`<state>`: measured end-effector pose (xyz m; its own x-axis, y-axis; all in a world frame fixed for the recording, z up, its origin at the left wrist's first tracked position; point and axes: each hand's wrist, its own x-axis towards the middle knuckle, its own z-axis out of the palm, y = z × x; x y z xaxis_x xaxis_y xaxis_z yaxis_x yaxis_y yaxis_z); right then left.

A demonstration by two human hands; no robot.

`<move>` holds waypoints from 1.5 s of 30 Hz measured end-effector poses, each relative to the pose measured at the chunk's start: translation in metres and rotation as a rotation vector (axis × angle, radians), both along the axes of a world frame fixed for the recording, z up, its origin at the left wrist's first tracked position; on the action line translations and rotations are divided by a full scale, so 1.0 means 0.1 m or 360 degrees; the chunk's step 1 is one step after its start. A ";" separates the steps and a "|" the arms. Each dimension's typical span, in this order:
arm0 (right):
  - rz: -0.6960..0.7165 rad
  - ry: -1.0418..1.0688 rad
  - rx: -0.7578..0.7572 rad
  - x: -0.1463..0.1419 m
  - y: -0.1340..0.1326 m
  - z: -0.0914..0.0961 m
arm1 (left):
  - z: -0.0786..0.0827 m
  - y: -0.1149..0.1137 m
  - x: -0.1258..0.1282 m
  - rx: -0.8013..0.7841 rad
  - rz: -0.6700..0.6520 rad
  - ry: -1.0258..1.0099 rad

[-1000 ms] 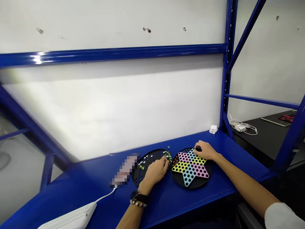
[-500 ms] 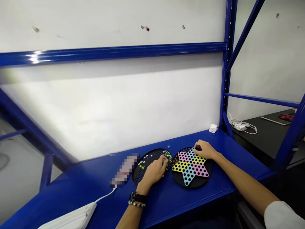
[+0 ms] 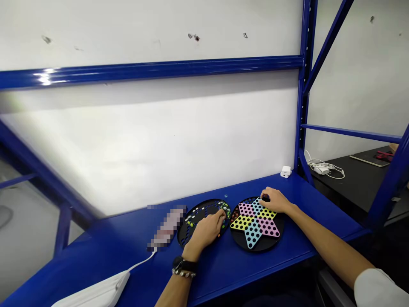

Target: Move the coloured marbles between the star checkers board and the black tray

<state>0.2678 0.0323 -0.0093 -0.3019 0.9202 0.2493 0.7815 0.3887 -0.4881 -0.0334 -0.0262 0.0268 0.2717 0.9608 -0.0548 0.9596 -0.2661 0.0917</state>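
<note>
A round black tray (image 3: 182, 232) with holes and marbles in it lies on the left. Over its right part is my left hand (image 3: 207, 230), fingers curled down at the green and yellow marbles (image 3: 226, 209) along the rim; its fingertips are partly hidden. Beside the tray sits a Chinese checkers board (image 3: 255, 219) with a pink, yellow and light blue star on a round black base. At the star's far light blue point my right hand (image 3: 274, 200) is closed in a pinch. Whatever either hand grips is too small to make out. Red marbles (image 3: 235, 213) sit along the board's left rim.
A lone clear marble (image 3: 226, 196) lies behind the boards. A blurred-out flat item (image 3: 168, 228) is cabled to a white power strip (image 3: 96, 292) at front left. A white plug adapter (image 3: 286, 172) stands at the back right, near the blue shelf post (image 3: 300, 128).
My left hand's fingers have shifted slightly down and right toward the marbles at the tray's rim. My right hand stays at the star's far point.
</note>
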 end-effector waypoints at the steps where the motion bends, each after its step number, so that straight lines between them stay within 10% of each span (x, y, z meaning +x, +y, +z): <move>1: 0.0002 -0.0001 0.0000 0.00 0.00 0.00 | 0.01 -0.01 0.00 -0.0020 -0.0027 0.0024; 12: 0.0004 0.0008 -0.0010 0.00 0.00 0.00 | -0.03 0.01 -0.05 -0.0053 -0.0068 0.0182; 20: 0.0005 -0.0005 -0.0010 0.00 0.01 0.00 | 0.06 -0.22 0.21 0.0059 -0.0225 -0.0418; 32: 0.0007 0.0011 0.0015 0.02 0.03 -0.05 | 0.07 -0.41 0.45 0.0009 -0.0402 -0.0461; 45: 0.0017 0.0020 0.0044 0.02 0.04 -0.07 | -0.18 -0.38 0.61 0.0350 -0.0623 -0.0317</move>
<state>0.2701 0.0365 -0.0160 -0.3086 0.9094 0.2788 0.7709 0.4108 -0.4869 0.0278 -0.0638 0.0091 0.5993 0.7674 0.2279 0.7531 -0.6370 0.1647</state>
